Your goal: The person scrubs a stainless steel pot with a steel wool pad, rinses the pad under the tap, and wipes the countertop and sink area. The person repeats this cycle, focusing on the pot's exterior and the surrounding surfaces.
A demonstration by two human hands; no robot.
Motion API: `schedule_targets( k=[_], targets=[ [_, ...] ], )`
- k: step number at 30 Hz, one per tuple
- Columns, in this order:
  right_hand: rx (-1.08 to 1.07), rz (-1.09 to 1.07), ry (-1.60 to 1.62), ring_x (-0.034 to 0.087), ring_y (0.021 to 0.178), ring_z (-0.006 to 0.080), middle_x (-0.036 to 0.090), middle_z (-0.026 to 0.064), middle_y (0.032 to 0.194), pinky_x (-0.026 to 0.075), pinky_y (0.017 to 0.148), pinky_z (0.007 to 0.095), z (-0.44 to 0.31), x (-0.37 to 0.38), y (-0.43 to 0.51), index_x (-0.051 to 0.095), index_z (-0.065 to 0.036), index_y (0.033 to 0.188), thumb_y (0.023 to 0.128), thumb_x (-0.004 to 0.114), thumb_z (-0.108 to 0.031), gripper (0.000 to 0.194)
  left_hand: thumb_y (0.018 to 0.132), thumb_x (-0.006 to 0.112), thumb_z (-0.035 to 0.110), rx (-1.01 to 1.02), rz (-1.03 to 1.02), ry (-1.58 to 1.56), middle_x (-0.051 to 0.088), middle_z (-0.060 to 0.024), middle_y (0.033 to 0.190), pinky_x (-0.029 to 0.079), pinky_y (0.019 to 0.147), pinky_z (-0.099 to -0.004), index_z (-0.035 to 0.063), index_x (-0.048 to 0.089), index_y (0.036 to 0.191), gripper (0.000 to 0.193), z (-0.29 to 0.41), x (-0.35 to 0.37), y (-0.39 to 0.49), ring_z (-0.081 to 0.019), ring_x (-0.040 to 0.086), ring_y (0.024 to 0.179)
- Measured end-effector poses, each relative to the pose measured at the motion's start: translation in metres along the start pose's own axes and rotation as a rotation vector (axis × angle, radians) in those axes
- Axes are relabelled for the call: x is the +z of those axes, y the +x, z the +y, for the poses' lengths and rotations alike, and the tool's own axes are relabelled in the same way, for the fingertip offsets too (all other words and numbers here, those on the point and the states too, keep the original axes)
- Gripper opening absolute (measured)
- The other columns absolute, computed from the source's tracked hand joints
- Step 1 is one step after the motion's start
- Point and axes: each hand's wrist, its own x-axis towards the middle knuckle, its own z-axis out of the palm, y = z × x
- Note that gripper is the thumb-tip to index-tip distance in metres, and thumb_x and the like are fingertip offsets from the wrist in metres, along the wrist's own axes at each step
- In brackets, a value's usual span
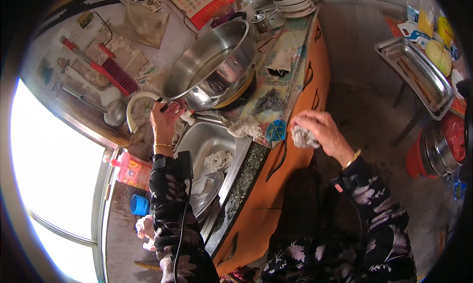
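My left hand (pixel 166 122) grips the near rim or handle of a large stainless steel basin (pixel 221 70), which stands tilted on the counter beyond the sink. Some shallow liquid seems to lie in it. In my right hand (pixel 321 131) is a crumpled, light grey cloth (pixel 303 137), held over the counter's front edge. Another wadded cloth (pixel 218 161) lies in the steel sink (pixel 212 135), above a round metal lid (pixel 207 192). A third rag (pixel 245 127) rests on the counter beside a blue leaf-patterned piece (pixel 276 130).
Stacked bowls (pixel 293 4) and a glass jar (pixel 261 26) stand at the counter's far end. A pink pump bottle (pixel 133 170) and a blue cup (pixel 139 204) are at left. At right, a steel tray (pixel 417 76) lies near a red bucket (pixel 417 159).
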Motion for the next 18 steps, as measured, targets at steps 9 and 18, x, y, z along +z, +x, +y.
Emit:
schedule_targets(
  k=[9, 18],
  targets=[
    [-0.14, 0.038, -0.179, 0.066, 0.088, 0.0086, 0.072, 0.0023, 0.093, 0.051, 0.08, 0.0269, -0.037, -0.014, 0.085, 0.074, 0.0, 0.101, 0.101, 0.065, -0.029, 0.03, 0.091, 0.055, 0.024, 0.007, -0.101, 0.029, 0.066, -0.0192, 0.093, 0.06, 0.093, -0.0562, -0.0053, 0.055, 0.101, 0.031, -0.006, -0.018, 0.029, -0.0319, 0.068, 0.092],
    [0.016, -0.041, 0.121, 0.072, 0.083, 0.0132, 0.072, 0.0054, 0.089, 0.063, 0.066, 0.0334, -0.032, -0.013, 0.09, 0.071, 0.0, 0.106, 0.103, 0.064, -0.043, 0.044, 0.093, 0.055, 0.024, -0.013, -0.099, -0.016, 0.066, -0.0212, 0.098, 0.059, 0.097, -0.0552, -0.0051, 0.057, 0.107, 0.032, -0.004, -0.02, 0.039, -0.0357, 0.068, 0.095]
  ],
)
